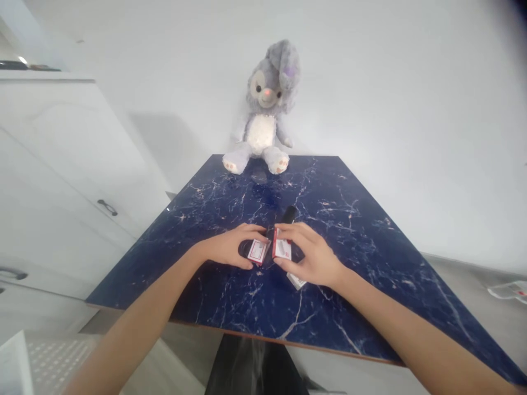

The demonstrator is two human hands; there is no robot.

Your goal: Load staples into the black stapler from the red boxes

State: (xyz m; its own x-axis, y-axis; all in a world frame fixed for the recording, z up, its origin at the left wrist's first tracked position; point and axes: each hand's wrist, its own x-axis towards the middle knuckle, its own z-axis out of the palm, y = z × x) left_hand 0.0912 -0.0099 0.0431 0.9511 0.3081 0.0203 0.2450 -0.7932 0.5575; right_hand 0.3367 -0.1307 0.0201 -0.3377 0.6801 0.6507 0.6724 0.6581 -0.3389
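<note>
My left hand (236, 245) is closed round a small white box with a red border (257, 252), fingers above it and thumb below. Close by on the right, my right hand (312, 253) grips a second small box, red and white (282, 247), between thumb and fingers. A narrow gap with something dark in it separates the two boxes. Under the right hand a white box (296, 281) with dark print partly shows. Just beyond the right fingers lies a black object (290, 214), its kind unclear and its near end hidden.
A grey plush rabbit (262, 131) sits at the far edge of the blue marbled table (329, 312), against the wall. White cabinets (69, 164) stand on the left. A black seat (255, 367) is below the near edge, and a clear plastic container (508, 291) lies at right.
</note>
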